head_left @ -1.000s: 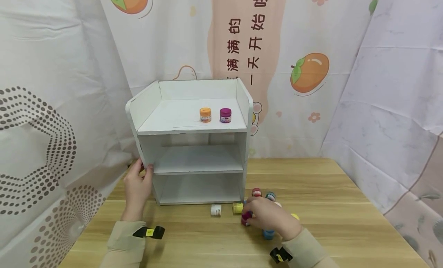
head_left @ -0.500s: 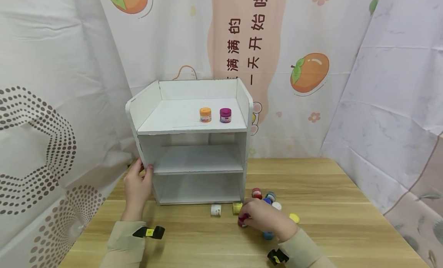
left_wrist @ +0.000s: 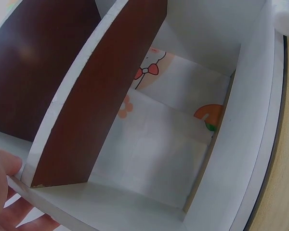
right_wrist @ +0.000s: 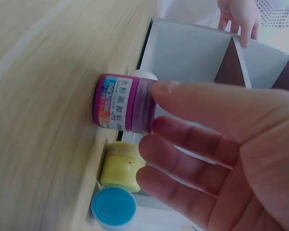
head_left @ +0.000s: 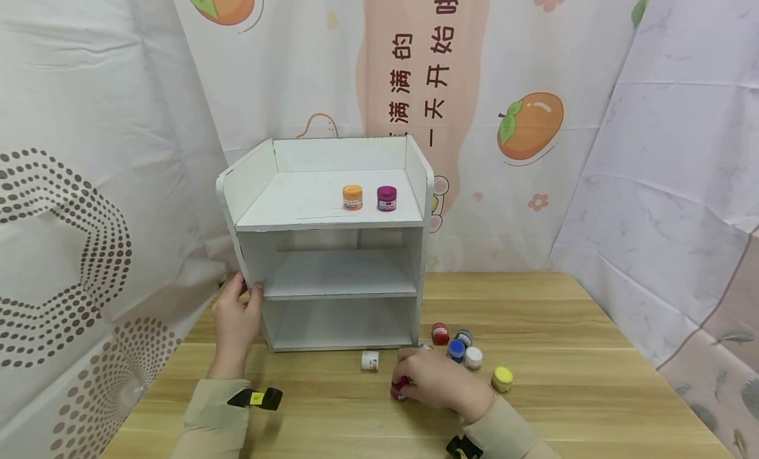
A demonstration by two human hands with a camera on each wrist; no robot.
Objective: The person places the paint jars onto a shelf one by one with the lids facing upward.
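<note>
My right hand (head_left: 435, 383) pinches a magenta paint jar (right_wrist: 113, 102) by its lid between thumb and fingers, low over the tabletop. Whether its base touches the wood I cannot tell. In the head view the hand covers much of this jar. A white jar (head_left: 370, 361) stands just left of it, before the shelf. In the right wrist view, a yellow jar (right_wrist: 120, 166) and a blue-lidded jar (right_wrist: 113, 207) are beyond the fingers. My left hand (head_left: 237, 321) grips the left side panel of the white shelf unit (head_left: 329, 225), thumb on the front edge.
On the shelf's top board stand an orange jar (head_left: 352, 197) and another magenta jar (head_left: 387, 198). Right of the shelf are a red jar (head_left: 440, 333), a dark blue jar (head_left: 456, 351), a white-lidded jar (head_left: 473, 358) and a yellow-lidded jar (head_left: 502, 378). Patterned curtains surround the wooden table (head_left: 581, 353).
My right hand has moved left across the table with the magenta jar, uncovering jars to its right. The left hand keeps its grip on the shelf.
</note>
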